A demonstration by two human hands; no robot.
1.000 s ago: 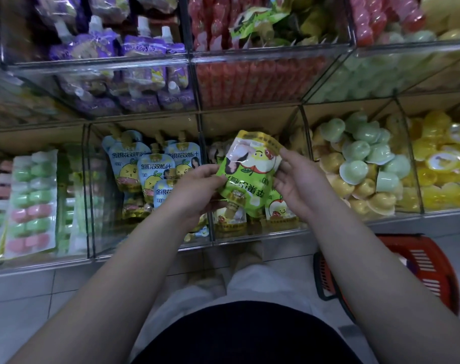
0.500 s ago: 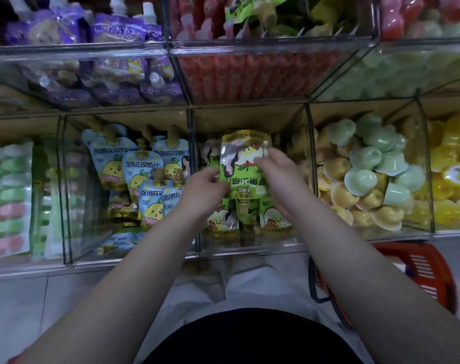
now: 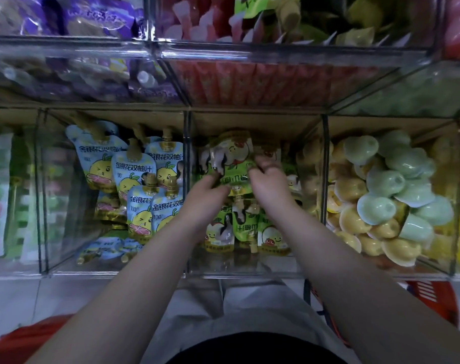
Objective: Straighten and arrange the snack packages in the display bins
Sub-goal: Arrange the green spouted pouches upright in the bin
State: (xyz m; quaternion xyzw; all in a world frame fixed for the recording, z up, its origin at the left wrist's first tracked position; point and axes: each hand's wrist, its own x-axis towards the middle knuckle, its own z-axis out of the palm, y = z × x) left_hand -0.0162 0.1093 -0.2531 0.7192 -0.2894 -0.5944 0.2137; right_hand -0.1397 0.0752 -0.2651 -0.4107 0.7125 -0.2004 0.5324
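Our left grip [image 3: 207,191] pinches the green pouch [image 3: 231,153] at its lower left edge and our right grip [image 3: 268,182] pinches its right side. We hold it spout-down in the middle bin [image 3: 223,266], above the other green pouches [image 3: 246,227]. We judge it soft, light and slick, best taken by its sealed edges. Most fingertips hide behind the film, and the blurred print is perhaps a juice label.

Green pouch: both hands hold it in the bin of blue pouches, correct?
No. In the head view the left hand and right hand hold the green pouch in the middle bin, above other green pouches; the blue pouches fill the neighbouring bin.
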